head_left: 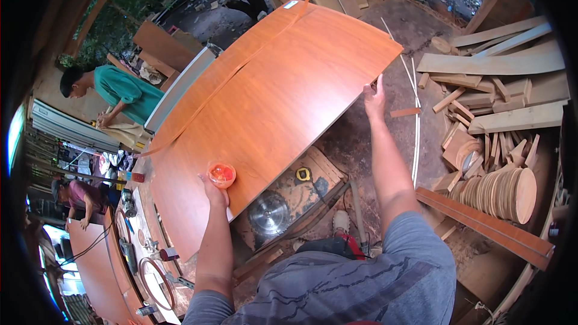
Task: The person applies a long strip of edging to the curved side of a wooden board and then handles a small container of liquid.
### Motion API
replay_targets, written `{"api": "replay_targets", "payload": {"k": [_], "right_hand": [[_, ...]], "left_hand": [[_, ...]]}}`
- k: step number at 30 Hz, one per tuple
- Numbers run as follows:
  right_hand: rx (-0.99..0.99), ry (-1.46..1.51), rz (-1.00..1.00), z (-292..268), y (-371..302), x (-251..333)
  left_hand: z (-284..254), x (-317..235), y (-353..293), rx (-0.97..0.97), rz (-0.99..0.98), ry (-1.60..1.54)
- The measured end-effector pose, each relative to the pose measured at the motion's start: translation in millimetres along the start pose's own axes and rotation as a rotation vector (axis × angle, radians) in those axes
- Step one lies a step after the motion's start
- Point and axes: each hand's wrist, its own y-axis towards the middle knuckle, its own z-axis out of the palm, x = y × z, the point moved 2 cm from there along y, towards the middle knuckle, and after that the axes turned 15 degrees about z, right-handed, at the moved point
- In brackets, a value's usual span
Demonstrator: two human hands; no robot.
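Note:
A large reddish-brown wood-grain panel [283, 84] spans the middle of the view, tilted. At its right corner my right hand [374, 102] grips the edge, thumb up. My left hand [215, 192] is closed about a small clear cup [221, 174] with orange-red contents, close to the panel's near edge; part of its grip is hidden by the cup. A thin brown strip [235, 72] runs lengthwise over the panel, its ends overhanging. A white label [291, 4] sits at the far edge.
Below the panel are a round saw blade [269, 212] and a yellow tape measure [303, 174] on a worn wooden top. Offcuts [506, 84] and stacked wooden discs [497, 195] crowd the right. People in green [123, 90] and maroon [86, 195] work at left.

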Motion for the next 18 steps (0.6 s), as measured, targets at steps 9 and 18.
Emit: {"api": "replay_targets", "payload": {"k": [9, 18], "right_hand": [[0.029, -0.003, -0.010, 12, -46, 0], [0.094, -0.068, -0.017, 1, -71, 7]], "left_hand": [[3, -4, -1, -0.020, -0.013, 0.027], [17, -12, -7, 0.036, 0.020, 0.021]]}}
